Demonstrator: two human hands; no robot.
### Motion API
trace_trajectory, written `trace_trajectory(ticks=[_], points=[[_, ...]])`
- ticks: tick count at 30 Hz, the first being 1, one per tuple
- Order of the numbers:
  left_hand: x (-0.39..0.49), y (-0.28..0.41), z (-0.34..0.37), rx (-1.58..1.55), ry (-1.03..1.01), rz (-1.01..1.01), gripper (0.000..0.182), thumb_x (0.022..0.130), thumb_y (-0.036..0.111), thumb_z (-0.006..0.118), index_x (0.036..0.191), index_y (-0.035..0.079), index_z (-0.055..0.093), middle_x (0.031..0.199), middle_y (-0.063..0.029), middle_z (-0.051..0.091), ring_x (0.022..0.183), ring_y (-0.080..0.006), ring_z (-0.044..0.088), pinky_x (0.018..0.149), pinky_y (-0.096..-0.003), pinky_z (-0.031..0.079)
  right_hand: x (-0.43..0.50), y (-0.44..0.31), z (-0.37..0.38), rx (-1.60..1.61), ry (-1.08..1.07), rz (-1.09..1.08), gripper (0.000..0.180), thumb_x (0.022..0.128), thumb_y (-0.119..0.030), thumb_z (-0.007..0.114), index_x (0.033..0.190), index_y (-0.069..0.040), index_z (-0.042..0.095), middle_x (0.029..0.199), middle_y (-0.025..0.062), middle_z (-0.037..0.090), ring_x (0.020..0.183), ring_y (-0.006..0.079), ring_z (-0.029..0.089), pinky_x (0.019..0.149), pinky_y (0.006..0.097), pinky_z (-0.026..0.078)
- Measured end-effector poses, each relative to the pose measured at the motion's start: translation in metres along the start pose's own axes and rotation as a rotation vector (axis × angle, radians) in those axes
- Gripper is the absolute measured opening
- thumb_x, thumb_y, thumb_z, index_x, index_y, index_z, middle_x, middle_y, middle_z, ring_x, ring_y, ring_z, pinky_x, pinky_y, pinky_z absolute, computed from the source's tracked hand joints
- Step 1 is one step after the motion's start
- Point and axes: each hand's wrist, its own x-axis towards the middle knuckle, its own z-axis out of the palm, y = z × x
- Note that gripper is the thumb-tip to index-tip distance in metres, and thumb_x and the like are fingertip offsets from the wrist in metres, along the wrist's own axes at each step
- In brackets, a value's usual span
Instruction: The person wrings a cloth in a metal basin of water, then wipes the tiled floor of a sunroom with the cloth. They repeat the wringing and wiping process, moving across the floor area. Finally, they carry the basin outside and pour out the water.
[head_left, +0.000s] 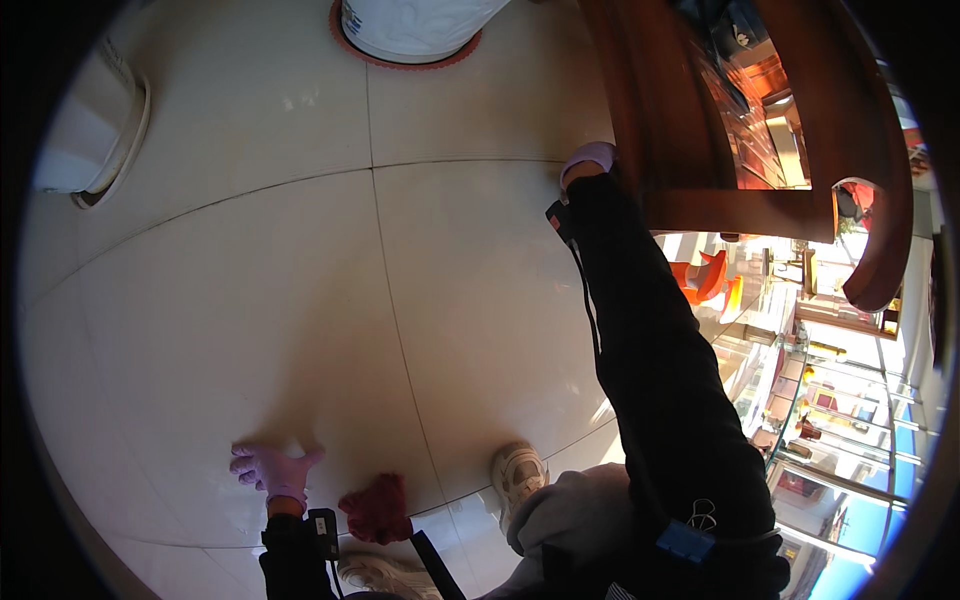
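Observation:
My left hand (274, 472), in a lavender glove, is held over the pale floor tiles (315, 315) with its fingers apart and nothing in it. Just right of it is a crumpled dark red cloth (375, 510), apart from the hand and near my shoes. My right arm stretches far forward in a black sleeve. At its end, my right hand (589, 156), gloved in the same lavender, is against the lower side of a dark brown wooden chair (660, 120). Its fingers are hidden behind the wood, so its grip cannot be seen.
A white ceramic pot (412, 30) on a red scalloped saucer stands ahead. Another white pot (90, 120) on a saucer is at the far left. The chair's curved armrest (892, 225) juts out at right. Beyond it are glass shelves (840, 420) and an orange object (705, 277).

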Motion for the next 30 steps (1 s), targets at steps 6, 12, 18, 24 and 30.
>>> trace_trajectory(ticks=[6, 12, 18, 24, 30], points=[[-0.001, 0.0, -0.003, -0.098, 0.019, -0.015, 0.158, 0.043, 0.046, 0.095, 0.147, -0.005, -0.012, 0.147, -0.0447, 0.006, 0.136, -0.0622, 0.015, 0.103, -0.0626, 0.033, -0.038, -0.019, 0.009, -0.34, 0.078, 0.08, 0.028, 0.092, -0.03, 0.057, 0.113, -0.018, 0.071, 0.113, 0.0004, 0.069, 0.103, 0.0209, 0.065, 0.083, 0.048, 0.05], [0.001, -0.004, 0.005, -0.093, 0.039, 0.018, 0.157, 0.043, 0.048, 0.095, 0.147, -0.005, -0.011, 0.147, -0.0442, 0.007, 0.136, -0.0619, 0.014, 0.103, -0.0622, 0.033, -0.017, 0.005, -0.004, -0.088, -0.066, -0.262, 0.03, 0.089, -0.028, 0.059, 0.113, -0.015, 0.071, 0.117, 0.0055, 0.069, 0.104, 0.0325, 0.065, 0.081, 0.0577, 0.049], [-0.004, 0.003, -0.004, 0.012, -0.01, -0.02, 0.157, 0.045, 0.055, 0.092, 0.146, -0.007, -0.011, 0.144, -0.0477, 0.006, 0.136, -0.062, 0.016, 0.105, -0.0606, 0.035, -0.106, -0.041, -0.009, -0.716, 0.224, -0.045, 0.027, 0.085, -0.024, 0.062, 0.105, -0.012, 0.074, 0.098, 0.007, 0.073, 0.091, 0.0317, 0.069, 0.071, 0.0494, 0.054], [-0.005, 0.002, -0.005, 0.012, 0.002, -0.011, 0.157, 0.046, 0.054, 0.093, 0.146, -0.008, -0.01, 0.144, -0.0476, 0.007, 0.136, -0.0617, 0.017, 0.104, -0.0604, 0.037, -0.162, -0.04, 0.011, 0.42, 0.116, -0.58, 0.03, 0.087, -0.021, 0.056, 0.109, -0.006, 0.069, 0.08, 0.0094, 0.071, 0.073, 0.0373, 0.068, 0.067, 0.0437, 0.055], [-0.003, -0.002, 0.0, -0.04, 0.038, 0.011, 0.156, 0.046, 0.051, 0.094, 0.146, -0.007, -0.01, 0.145, -0.0471, 0.006, 0.136, -0.062, 0.015, 0.104, -0.0601, 0.035, -0.226, -0.055, 0.076, 0.997, 0.585, -0.362, 0.056, 0.088, -0.024, 0.055, 0.138, 0.0, 0.043, 0.141, 0.0215, 0.043, 0.128, 0.0407, 0.042, 0.107, 0.0449, 0.037]])
